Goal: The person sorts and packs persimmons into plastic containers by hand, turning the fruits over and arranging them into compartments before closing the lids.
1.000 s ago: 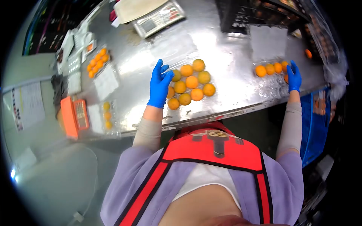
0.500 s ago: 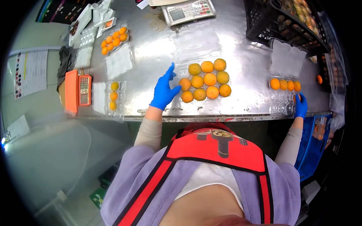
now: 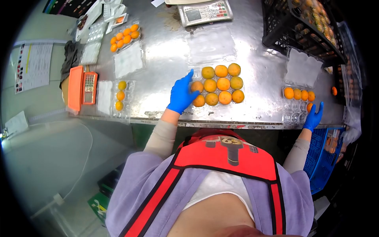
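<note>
My left hand [image 3: 182, 94], in a blue glove, is open at the left side of a clear plastic tray filled with rows of oranges, some greenish. Its thumb tip reaches the leftmost orange [image 3: 197, 87]; its fingers point away from me. At the right, my blue-gloved right hand [image 3: 313, 118] is open, thumb and fingers apart, with nothing between them. Just beside its thumb, a single orange [image 3: 310, 107] sits in the second row of another clear tray [image 3: 293, 114]. That tray's far row holds several oranges [image 3: 297, 94], and its nearer cups are bare.
A scale [image 3: 206, 12] stands at the back of the metal table. A black crate [image 3: 284, 29] of fruit is at back right, a blue crate [image 3: 321, 158] below the right edge. Further left are a tray of oranges [image 3: 125, 37], a three-orange tray [image 3: 121, 95] and an orange-cased device [image 3: 82, 89].
My right hand has opened and drawn back toward me from the single orange, leaving it in the tray. My left hand has shifted slightly right, closer to the filled tray. The view has shifted slightly.
</note>
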Tool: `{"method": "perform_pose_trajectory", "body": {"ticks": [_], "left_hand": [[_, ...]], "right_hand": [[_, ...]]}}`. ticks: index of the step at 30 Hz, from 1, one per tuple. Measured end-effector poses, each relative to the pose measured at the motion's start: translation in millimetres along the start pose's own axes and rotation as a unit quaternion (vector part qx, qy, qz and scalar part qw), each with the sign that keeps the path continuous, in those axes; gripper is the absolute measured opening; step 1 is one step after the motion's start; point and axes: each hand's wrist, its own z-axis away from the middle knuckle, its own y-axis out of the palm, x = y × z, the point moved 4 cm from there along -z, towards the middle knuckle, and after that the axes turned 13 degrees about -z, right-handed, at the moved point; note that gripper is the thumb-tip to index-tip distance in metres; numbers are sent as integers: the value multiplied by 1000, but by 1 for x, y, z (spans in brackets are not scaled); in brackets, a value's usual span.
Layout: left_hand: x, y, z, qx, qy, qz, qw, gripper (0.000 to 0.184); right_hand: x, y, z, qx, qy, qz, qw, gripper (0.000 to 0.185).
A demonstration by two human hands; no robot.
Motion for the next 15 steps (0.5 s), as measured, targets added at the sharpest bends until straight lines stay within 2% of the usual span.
{"method": "perform_pose_trajectory", "body": {"ticks": [1,2,3,5,7,9,13,15], "left_hand": [[7,-2,2,-22,-9,58,998,68],[12,-4,5,-23,-10,58,998,68],[17,-8,10,-40,-13,47,998,65],[20,-13,18,-58,-14,38,997,63],[17,-13,23,-48,13,-9,999,59],[6,-10,23,-46,12,4,999,59],[-17,-6,17,-54,18,32,998,58],[-22,-4,10,-49,18,35,998,60]], "right_hand": [[18,1,3,-22,4,-56,998,47],[33,4,8,-44,9,-112,993,46],[45,11,14,-44,8,-112,993,46],[73,32,28,12,39,-219,975,45],[138,58,52,57,-27,-219,974,43],[160,87,71,109,-65,-255,959,42],[199,127,105,219,-35,-224,949,42],[213,142,119,259,-55,-240,934,43]]}}
